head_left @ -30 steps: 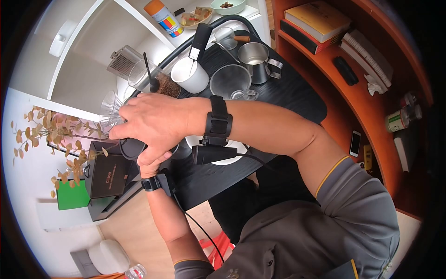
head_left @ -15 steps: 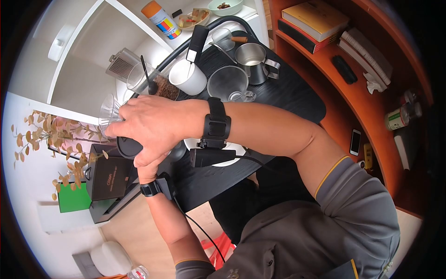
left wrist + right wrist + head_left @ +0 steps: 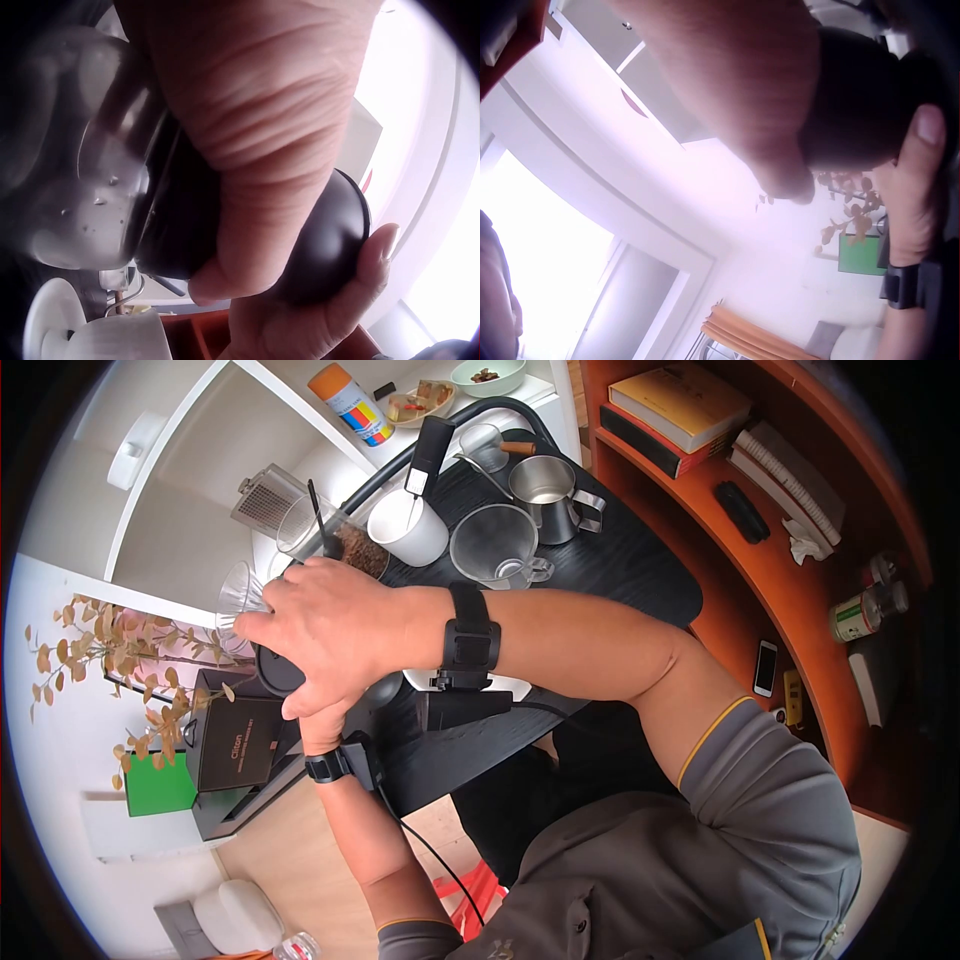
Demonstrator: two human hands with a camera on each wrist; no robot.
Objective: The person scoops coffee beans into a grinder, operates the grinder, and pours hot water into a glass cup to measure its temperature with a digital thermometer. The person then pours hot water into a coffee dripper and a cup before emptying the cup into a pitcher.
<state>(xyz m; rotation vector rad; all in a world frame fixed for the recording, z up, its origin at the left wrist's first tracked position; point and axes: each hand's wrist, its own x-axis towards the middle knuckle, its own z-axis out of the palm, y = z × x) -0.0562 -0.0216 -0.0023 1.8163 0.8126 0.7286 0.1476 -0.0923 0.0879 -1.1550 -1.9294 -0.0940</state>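
Both hands are on a black cylindrical container (image 3: 278, 672) with a clear chamber, resembling a coffee grinder. My left hand (image 3: 320, 730) grips its dark body; in the left wrist view the clear chamber (image 3: 82, 165) extends to one side of that hand, with small specks on its wall. From above, my right hand (image 3: 335, 625) wraps the container, and fingers show around its rounded black end (image 3: 330, 232). A ribbed glass (image 3: 236, 595) stands just beyond the right fingertips. Behind the right hand, a clear container holds brown coffee (image 3: 362, 550) and a black spoon (image 3: 322, 525).
On the black tabletop (image 3: 620, 560) stand a white cup (image 3: 408, 535) with a black-handled device in it, a clear dripper (image 3: 490, 545) and a steel pitcher (image 3: 545, 490). A dark box (image 3: 240, 740) sits by dried leaves at the left. Wooden shelves (image 3: 690, 490) border the right.
The right hand has turned slightly on the container, its thumb shifting left, and more of the black end shows. Both hands keep their hold; the head view has shifted a little.
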